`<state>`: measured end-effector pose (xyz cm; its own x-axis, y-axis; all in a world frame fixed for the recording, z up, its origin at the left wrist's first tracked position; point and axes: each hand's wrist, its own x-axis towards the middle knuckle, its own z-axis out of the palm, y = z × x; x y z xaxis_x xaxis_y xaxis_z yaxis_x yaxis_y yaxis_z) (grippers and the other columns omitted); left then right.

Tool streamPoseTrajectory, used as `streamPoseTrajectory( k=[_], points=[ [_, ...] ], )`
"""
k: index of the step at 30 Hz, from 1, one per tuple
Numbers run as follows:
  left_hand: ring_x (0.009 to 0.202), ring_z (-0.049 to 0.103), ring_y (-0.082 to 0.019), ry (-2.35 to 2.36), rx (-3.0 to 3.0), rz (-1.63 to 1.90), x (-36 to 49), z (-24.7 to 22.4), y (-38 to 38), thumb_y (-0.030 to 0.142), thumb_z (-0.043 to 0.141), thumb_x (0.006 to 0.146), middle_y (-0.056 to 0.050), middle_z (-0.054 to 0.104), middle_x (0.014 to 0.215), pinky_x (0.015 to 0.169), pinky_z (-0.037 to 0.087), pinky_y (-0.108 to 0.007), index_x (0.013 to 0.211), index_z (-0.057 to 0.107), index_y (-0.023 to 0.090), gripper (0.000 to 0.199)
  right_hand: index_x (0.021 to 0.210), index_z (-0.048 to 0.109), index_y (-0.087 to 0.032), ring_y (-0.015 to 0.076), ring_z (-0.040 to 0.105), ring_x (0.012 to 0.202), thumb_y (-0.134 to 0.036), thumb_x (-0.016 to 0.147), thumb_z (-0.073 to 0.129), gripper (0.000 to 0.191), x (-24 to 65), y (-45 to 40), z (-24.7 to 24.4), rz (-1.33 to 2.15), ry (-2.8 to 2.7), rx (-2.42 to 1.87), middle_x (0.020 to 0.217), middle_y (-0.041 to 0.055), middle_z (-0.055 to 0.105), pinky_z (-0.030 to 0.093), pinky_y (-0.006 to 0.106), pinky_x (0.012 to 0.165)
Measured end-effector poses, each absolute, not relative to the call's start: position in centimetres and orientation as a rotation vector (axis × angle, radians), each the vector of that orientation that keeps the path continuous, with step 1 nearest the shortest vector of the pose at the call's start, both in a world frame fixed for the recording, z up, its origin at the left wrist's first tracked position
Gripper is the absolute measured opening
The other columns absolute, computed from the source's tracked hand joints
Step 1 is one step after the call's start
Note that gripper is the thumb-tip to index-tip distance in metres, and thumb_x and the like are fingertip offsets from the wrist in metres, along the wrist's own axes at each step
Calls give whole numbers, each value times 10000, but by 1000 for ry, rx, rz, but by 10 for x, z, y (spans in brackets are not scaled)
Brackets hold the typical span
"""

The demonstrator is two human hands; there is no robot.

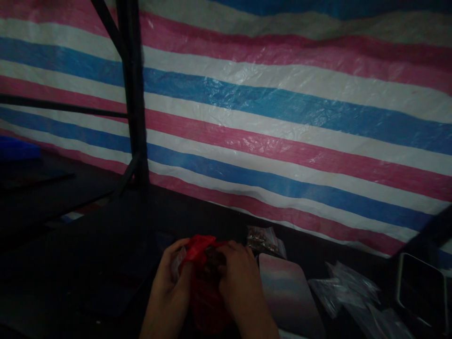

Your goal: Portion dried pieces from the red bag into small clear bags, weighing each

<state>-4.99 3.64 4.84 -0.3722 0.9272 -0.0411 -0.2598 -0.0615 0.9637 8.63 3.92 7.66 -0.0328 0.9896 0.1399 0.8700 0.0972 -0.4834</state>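
Low in the middle of the head view is a red plastic bag [203,247], its mouth spread around a cluster of dark brown pieces [213,263]. My left hand [172,280] is closed on the bag's left side, with a bit of clear plastic bag [178,262] also caught in its fingers. At the other side, my right hand [243,278] curls over the bag's mouth, its thumb and fingers closed against the dark pieces. The dim light hides what exactly the pieces are and how far the right fingertips reach inside.
Right of my hands lies a flat, shiny, round-cornered plate [289,292]. Behind it sits a clear zip bag [265,240] with brown bits. Several clear plastic bags [344,287] and a dark pale-rimmed tray [422,292] are farther right. Striped sheeting [282,117] and a black post [134,94] stand behind.
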Motion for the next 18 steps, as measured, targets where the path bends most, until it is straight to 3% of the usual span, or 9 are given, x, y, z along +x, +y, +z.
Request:
streamPoseTrajectory(
  k=[3, 6, 11, 14, 18],
  points=[
    [968, 774, -268, 1264, 871, 1600, -50, 41, 39, 598, 771, 660, -105, 786, 1118, 802, 650, -362, 1132, 632, 224, 618, 1155, 793, -221, 291, 651, 1197, 21, 755, 583, 512, 87, 39, 78, 396, -1907, -1772, 1216, 74, 784, 423, 430, 1096],
    [1040, 762, -284, 1274, 986, 1620, -52, 30, 43, 596, 762, 728, -113, 760, 1194, 855, 650, -401, 1193, 618, 234, 607, 1157, 800, -243, 286, 632, 1187, -6, 772, 613, 489, 88, 38, 78, 459, -1852, -1746, 1203, 62, 781, 411, 423, 1082],
    [1282, 686, -324, 1303, 1136, 1673, -57, 23, 43, 537, 786, 781, -107, 712, 1341, 1074, 575, -491, 1341, 559, 274, 659, 1149, 818, -288, 301, 623, 1190, -83, 805, 701, 417, 95, 36, 79, 568, -1749, -1763, 1179, 60, 771, 419, 435, 1095],
    [1268, 706, -321, 1264, 1080, 1600, -58, 30, 39, 539, 804, 764, -110, 717, 1359, 1049, 599, -476, 1400, 512, 279, 746, 1161, 815, -290, 294, 649, 1179, -89, 825, 682, 414, 102, 35, 82, 617, -1721, -1691, 1154, 58, 783, 437, 440, 1098],
    [1259, 714, -315, 1186, 979, 1564, -58, 36, 36, 598, 821, 730, -110, 753, 1307, 1017, 620, -418, 1282, 583, 255, 692, 1197, 799, -278, 274, 669, 1192, -93, 831, 687, 425, 107, 33, 86, 695, -1701, -1563, 1186, 52, 787, 449, 419, 1107]
  ],
)
